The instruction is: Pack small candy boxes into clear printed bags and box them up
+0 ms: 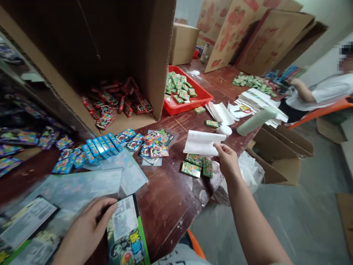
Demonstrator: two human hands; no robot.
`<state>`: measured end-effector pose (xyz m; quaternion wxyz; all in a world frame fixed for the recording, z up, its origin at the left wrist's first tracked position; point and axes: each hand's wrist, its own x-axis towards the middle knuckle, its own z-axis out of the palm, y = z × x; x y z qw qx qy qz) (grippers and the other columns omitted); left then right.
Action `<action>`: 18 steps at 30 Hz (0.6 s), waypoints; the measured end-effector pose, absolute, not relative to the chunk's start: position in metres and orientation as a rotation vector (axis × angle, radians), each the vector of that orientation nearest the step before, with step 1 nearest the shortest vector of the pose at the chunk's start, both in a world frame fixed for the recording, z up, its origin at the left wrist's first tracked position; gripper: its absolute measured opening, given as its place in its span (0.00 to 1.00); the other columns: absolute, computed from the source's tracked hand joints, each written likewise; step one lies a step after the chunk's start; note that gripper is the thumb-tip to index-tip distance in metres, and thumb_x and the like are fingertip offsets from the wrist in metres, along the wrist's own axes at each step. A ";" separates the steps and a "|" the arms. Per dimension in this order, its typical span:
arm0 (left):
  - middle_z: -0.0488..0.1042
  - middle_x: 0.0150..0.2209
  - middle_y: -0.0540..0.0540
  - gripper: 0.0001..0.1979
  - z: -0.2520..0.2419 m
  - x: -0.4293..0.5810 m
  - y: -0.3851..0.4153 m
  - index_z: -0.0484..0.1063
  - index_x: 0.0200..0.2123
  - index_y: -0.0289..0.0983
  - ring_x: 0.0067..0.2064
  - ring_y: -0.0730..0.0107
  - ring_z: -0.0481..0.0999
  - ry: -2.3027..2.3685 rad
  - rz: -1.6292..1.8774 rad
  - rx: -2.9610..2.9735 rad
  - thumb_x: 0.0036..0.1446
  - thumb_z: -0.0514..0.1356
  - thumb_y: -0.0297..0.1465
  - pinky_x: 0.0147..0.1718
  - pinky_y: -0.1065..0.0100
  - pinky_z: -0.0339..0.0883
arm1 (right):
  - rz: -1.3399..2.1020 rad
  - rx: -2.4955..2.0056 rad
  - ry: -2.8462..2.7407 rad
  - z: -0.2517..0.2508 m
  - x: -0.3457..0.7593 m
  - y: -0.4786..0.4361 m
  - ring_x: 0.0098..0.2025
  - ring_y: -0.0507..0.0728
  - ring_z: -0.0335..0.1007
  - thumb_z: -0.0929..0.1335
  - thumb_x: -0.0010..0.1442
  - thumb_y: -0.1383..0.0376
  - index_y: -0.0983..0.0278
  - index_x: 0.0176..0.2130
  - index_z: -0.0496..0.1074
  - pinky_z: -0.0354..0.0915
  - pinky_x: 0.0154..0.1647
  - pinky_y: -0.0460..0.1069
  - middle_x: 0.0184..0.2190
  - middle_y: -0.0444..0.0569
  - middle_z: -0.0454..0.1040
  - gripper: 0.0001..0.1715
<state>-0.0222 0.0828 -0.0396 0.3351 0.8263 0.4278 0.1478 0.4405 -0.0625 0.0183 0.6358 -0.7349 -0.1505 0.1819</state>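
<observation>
Paper sheet (202,142), one, white, blank, pinched at its near corner by right hand (227,160), lying at the counter (171,191) edge. Three green packets (194,165) just beside that hand. Left hand (88,228) grips one green card (125,228); barcode label, writing unreadable. One red tray (204,96) beyond.

green card (127,235) cut off at bottom edge; shelf packets (16,136) blurred.

A red tray (189,106) of green packets (179,86) sits at 12 o'clock, an open cardboard box (110,36) of red packets (116,101) at 10 o'clock.
</observation>
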 end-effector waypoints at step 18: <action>0.83 0.36 0.48 0.11 0.055 0.099 0.061 0.81 0.38 0.40 0.36 0.68 0.79 0.924 0.721 1.678 0.60 0.67 0.41 0.35 0.69 0.70 | 0.578 -1.661 -1.016 0.054 0.327 -0.049 0.41 0.59 0.75 0.70 0.64 0.48 0.57 0.53 0.74 0.73 0.41 0.54 0.44 0.51 0.79 0.24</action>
